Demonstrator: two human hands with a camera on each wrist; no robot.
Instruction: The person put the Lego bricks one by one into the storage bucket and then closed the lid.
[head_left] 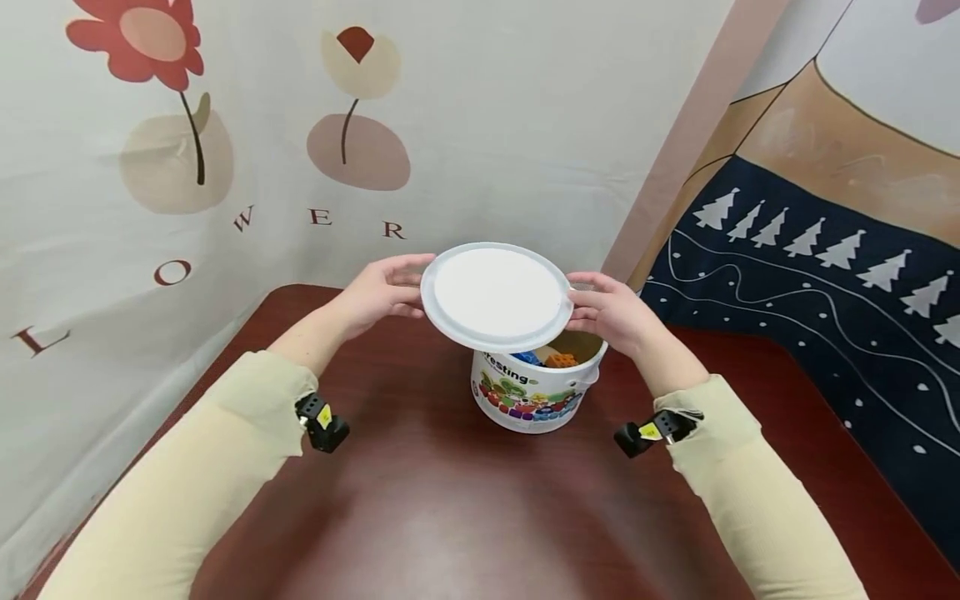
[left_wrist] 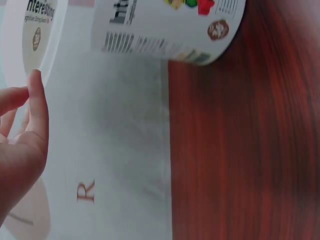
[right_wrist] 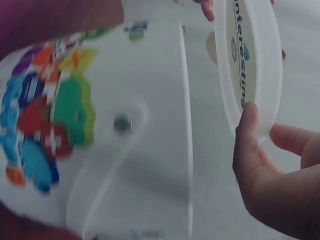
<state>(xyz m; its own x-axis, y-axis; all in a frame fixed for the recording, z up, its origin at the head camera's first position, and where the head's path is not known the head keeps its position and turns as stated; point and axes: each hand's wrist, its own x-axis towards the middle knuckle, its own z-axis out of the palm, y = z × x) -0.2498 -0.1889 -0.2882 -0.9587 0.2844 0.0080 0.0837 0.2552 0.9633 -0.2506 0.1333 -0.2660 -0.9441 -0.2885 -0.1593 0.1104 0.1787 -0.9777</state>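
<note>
A round white lid (head_left: pixel 498 296) is held above a white bucket (head_left: pixel 528 404), covering part of its opening from the head view. My left hand (head_left: pixel 377 292) pinches the lid's left edge between thumb and fingers. At the opposite edge, my right hand (head_left: pixel 618 315) pinches the rim too; in the right wrist view its thumb (right_wrist: pixel 246 132) presses the printed underside. Coloured pictures and lettering decorate the bucket's side. Inside it, an orange block (head_left: pixel 561 360) and a blue piece (head_left: pixel 527 357) show; the other contents are hidden by the lid.
The bucket stands on a dark red-brown table (head_left: pixel 420 500). Behind it hangs a pale cloth (head_left: pixel 510 125) with flowers and letters. A dark blue panel with white trees (head_left: pixel 825 333) borders the right side. Each wrist wears a small black camera (head_left: pixel 322 423).
</note>
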